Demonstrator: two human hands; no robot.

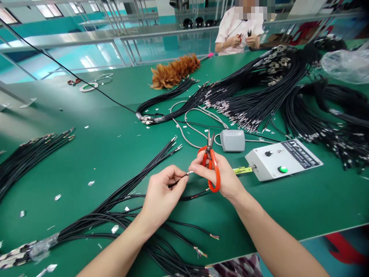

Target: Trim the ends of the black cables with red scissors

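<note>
Pinched in the fingers of my left hand is a thin black cable, its stripped, pale end poking out past the thumb. My right hand is closed around red-handled scissors, whose blades point away from me. The right thumb and forefinger meet close to the cable's tip; whether they touch its wires I cannot tell. Beneath my hands lies a taped bundle of black cables. Some of its ends show coloured or copper wires, while a group further back has pale tips.
A grey box with a green button and a grey pedal stand to the right. Large black cable bundles spread behind, near a brown feather duster. Scraps litter the green table. A person sits opposite, holding tools.
</note>
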